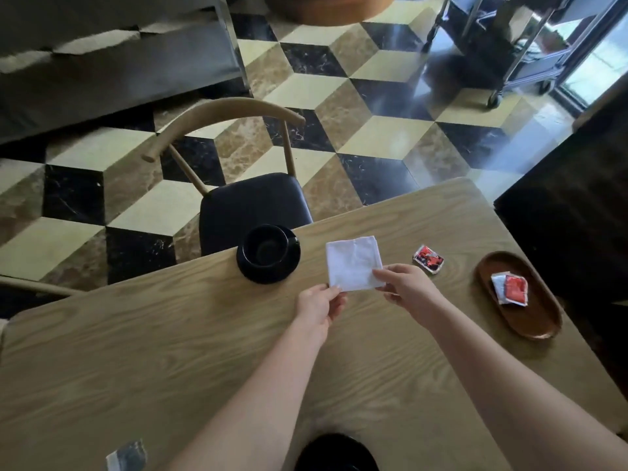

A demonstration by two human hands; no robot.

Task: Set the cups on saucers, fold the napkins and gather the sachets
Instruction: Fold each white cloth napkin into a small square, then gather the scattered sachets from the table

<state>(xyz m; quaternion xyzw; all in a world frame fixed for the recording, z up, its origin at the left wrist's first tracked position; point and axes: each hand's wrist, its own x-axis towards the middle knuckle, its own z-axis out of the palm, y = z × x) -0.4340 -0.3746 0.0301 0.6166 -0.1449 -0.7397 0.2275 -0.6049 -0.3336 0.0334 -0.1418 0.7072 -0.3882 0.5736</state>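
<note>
Both my left hand (319,302) and right hand (406,286) pinched the folded white napkin's (353,263) near corners mid-table, black cup (265,246) already on its saucer (268,266) at the far edge, sachets (509,287) in the wooden tray (530,321), one sachet (428,259) loose.

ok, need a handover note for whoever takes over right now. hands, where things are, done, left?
Left hand and right hand each pinch a near corner of the folded white napkin on the table.
Done: black cup sits on its saucer at the far edge; sachets lie in the wooden tray.
Left: one sachet still loose beside the napkin; another packet at the near edge. A dark item at the bottom is cut off.
</note>
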